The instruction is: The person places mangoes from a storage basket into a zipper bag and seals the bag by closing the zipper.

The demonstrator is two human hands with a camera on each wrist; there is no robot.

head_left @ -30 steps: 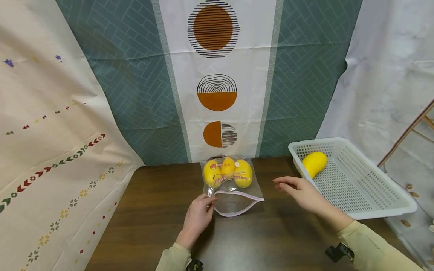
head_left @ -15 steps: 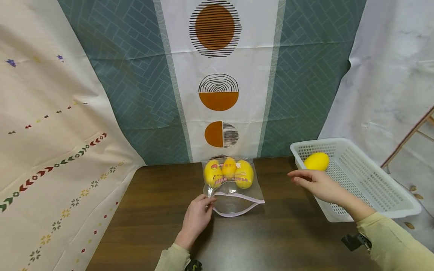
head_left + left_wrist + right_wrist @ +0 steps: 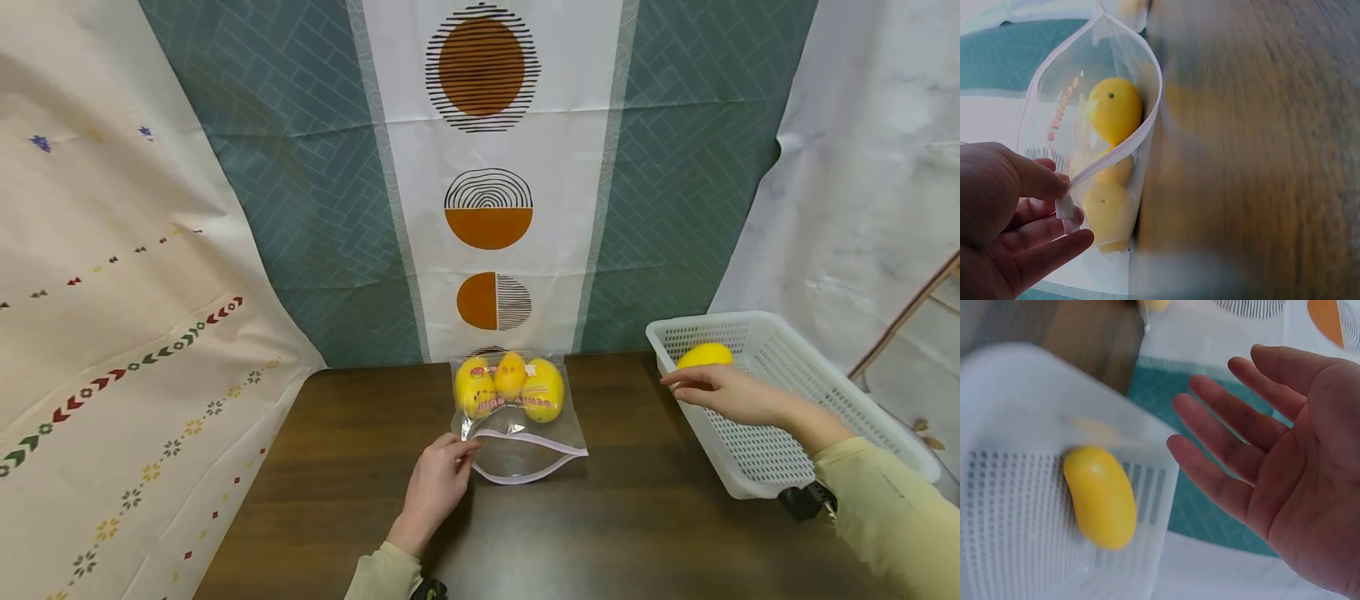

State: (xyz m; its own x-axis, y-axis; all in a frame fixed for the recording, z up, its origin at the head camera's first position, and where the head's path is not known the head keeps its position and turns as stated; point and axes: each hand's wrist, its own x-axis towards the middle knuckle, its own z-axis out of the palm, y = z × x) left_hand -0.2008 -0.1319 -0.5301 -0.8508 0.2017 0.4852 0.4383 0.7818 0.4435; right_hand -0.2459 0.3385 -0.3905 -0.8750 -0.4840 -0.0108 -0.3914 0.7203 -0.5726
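Note:
A clear zip bag [image 3: 517,435] with a pale pink seal lies on the table, its mouth gaping toward me. Inside are two larger yellow fruits [image 3: 543,390] and a smaller one [image 3: 511,375] between them. My left hand [image 3: 437,479] pinches the left corner of the seal; in the left wrist view the white slider [image 3: 1065,207] shows at its fingertips. My right hand [image 3: 731,393] hovers over the basket's left rim with fingers spread and nothing held. Beneath it, a long, slightly curved yellow fruit like a mango [image 3: 1100,499] lies in the white basket [image 3: 1019,506], apart from the fingers.
The dark wooden table [image 3: 360,450] extends left of the bag and in front of it. A patterned cloth [image 3: 487,308] hangs behind the table's back edge. Another cloth [image 3: 150,375] drapes along the left side, and a pale one [image 3: 862,208] hangs behind the basket.
My right hand has moved right, from beside the bag to above the basket's left side, now partly covering the fruit. The left hand has stayed at the bag's corner.

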